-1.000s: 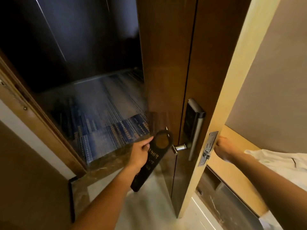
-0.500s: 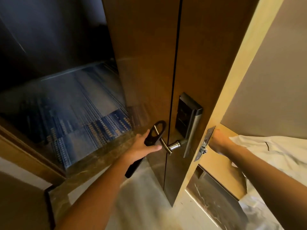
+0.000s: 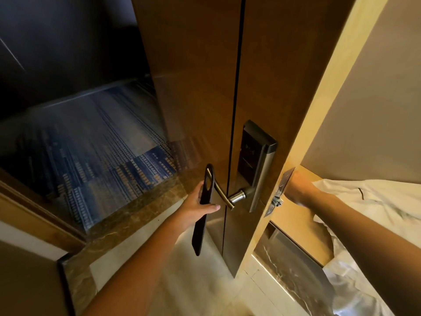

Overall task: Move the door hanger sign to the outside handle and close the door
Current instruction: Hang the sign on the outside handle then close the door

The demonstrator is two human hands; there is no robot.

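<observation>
The brown wooden door [image 3: 262, 65] stands open, its outer face toward me. The black door hanger sign [image 3: 202, 224] hangs edge-on, and its top loop is threaded over the tip of the silver outside handle [image 3: 224, 196]. My left hand [image 3: 196, 207] grips the sign just below the loop, thumb across its front. A dark card-reader lock plate [image 3: 255, 165] sits above the handle. My right hand [image 3: 298, 189] reaches behind the door's edge by the metal latch plate [image 3: 281, 190]; its fingers are hidden on the inner side.
A blue patterned corridor carpet [image 3: 95, 151] lies beyond a brown marble threshold [image 3: 127, 222]. The door frame [image 3: 34, 213] runs along the left. A white cloth [image 3: 369, 201] lies at the right. Pale floor tiles [image 3: 205, 281] are underfoot.
The sign has turned edge-on and its loop has slid farther along the outside handle. My left hand moved with it. My right hand stays behind the door edge.
</observation>
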